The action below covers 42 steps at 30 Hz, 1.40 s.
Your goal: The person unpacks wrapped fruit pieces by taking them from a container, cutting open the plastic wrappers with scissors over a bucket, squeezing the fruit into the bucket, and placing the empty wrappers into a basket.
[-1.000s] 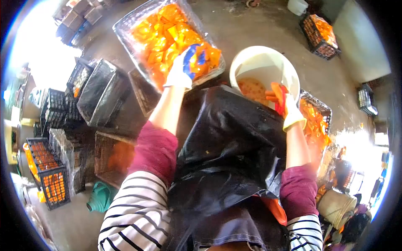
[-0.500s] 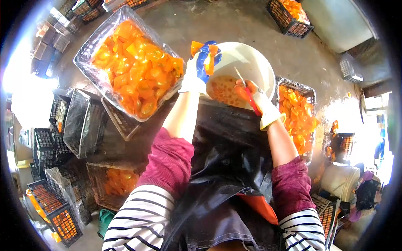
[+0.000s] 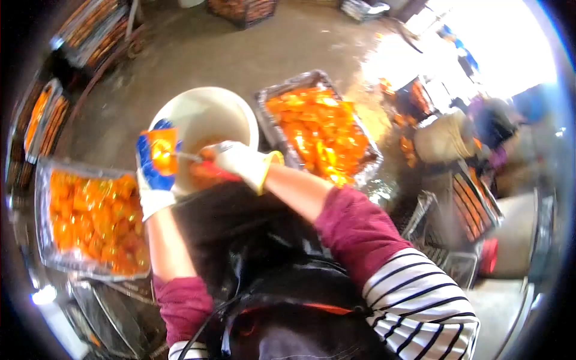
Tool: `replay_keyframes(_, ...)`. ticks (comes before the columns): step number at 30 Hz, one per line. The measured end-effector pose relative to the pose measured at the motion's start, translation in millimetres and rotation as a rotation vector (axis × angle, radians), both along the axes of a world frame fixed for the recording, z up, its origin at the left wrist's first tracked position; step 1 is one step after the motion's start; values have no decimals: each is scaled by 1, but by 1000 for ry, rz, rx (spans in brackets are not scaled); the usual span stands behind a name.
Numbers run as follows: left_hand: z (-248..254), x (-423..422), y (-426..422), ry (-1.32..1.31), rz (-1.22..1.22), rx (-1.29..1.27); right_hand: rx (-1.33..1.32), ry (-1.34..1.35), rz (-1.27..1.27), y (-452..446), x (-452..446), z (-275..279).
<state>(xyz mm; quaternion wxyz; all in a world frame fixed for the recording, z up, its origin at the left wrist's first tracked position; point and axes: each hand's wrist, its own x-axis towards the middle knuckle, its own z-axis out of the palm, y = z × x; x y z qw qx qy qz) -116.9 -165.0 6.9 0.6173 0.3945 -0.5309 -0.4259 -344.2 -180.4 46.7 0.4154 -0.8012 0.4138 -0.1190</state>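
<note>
My left hand (image 3: 155, 180), in a blue and white glove, grips a flat, glossy orange piece of fruit or vegetable (image 3: 162, 150) at the left rim of a white bucket (image 3: 237, 111). My right hand (image 3: 239, 161), in a white glove with a yellow cuff, is closed around a red-handled knife (image 3: 188, 157). The knife's thin blade points left and its tip reaches the edge of the orange piece; motion blur hides whether it cuts in. Inside the bucket, partly covered by my right hand, something orange-brown shows at the bottom.
On the left stands a plastic-lined crate (image 3: 43, 234) heaped with shiny orange pieces (image 3: 90, 216). Another lined crate (image 3: 315, 77) of orange pieces lies right of the bucket. Stacked crates, a pale drum (image 3: 441, 139) and scattered orange scraps (image 3: 407, 147) are farther right.
My view has turned to the right, so the bucket and crates sit farther left. The knife in my right hand has come across to the orange piece in my left hand.
</note>
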Motion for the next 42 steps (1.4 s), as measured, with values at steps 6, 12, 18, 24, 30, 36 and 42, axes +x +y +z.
replay_keyframes(6,-21,-15,-15,451,49,342,134,-2,-190,7,-16,44)
replay_keyframes(12,19,-22,12,58,128,588,67,-116,-147,1,-3,-7)
replay_keyframes(18,13,-25,2,258,199,664,27,-38,-143,-1,1,-6)
replay_keyframes(24,-50,-13,-12,-281,205,553,571,-592,-249,-14,2,-54)
replay_keyframes(30,1,-23,3,-560,314,680,451,-315,-240,-14,14,-47)
replay_keyframes(36,-4,-20,3,-465,418,598,162,-190,-121,-13,19,-39)
replay_keyframes(42,-19,-15,-3,-535,384,640,380,-389,-182,-28,11,-66)
